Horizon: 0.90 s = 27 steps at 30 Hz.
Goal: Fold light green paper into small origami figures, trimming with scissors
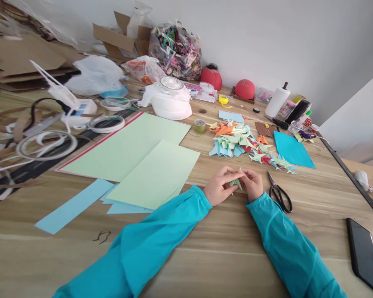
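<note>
My left hand and my right hand meet over the wooden table, both pinching a small pale green folded paper piece. Fingers of both hands are closed on it. Teal sleeves cover both arms. Just beyond the hands lies a pile of folded paper figures in green, blue, orange and red. Black scissors lie right beside my right hand.
Large pale green sheets and blue paper strips lie to the left. A blue square sheet is at right. A dark phone rests near the right edge. Tape rolls, a white kettle, bags and boxes crowd the back.
</note>
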Each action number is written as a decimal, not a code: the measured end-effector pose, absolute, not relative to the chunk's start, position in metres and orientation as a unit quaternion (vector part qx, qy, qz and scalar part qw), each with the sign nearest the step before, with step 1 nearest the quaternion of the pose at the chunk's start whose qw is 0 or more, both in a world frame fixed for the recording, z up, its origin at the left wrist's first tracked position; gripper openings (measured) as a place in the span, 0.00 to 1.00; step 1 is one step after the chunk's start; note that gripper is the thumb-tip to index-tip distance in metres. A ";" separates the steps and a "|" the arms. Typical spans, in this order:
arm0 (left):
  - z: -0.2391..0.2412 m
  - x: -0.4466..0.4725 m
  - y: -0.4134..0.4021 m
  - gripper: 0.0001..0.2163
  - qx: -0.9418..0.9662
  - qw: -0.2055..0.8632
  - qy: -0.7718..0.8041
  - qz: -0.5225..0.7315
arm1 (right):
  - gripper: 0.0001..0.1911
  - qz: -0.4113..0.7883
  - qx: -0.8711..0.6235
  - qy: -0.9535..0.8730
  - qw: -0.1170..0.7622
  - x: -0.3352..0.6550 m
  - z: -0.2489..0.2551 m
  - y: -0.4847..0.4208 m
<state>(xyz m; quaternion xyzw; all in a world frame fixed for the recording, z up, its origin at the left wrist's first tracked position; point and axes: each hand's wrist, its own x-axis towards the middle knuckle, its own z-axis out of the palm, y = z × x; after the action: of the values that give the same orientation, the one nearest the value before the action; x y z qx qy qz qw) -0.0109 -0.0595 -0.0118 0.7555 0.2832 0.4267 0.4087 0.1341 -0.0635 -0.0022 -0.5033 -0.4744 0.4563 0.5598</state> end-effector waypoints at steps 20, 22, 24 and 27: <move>-0.018 -0.011 -0.051 0.08 0.685 0.382 0.374 0.496 | 0.10 0.402 -0.478 -0.537 0.568 0.133 -0.002 -0.073; -0.019 -0.011 -0.049 0.08 0.680 0.384 0.381 0.494 | 0.07 0.394 -0.465 -0.571 0.550 0.132 -0.004 -0.074; -0.018 -0.011 -0.048 0.08 0.676 0.389 0.388 0.491 | 0.05 0.391 -0.454 -0.595 0.536 0.132 -0.006 -0.074; -0.017 -0.012 -0.047 0.08 0.670 0.389 0.397 0.493 | 0.04 0.387 -0.450 -0.605 0.530 0.132 -0.009 -0.074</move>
<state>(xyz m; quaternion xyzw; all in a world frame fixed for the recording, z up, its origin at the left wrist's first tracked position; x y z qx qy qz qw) -0.0116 -0.0470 -0.0173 0.6702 0.3965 0.4925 0.3886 0.1316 -0.0736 -0.0095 -0.4498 -0.6053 0.3873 0.5304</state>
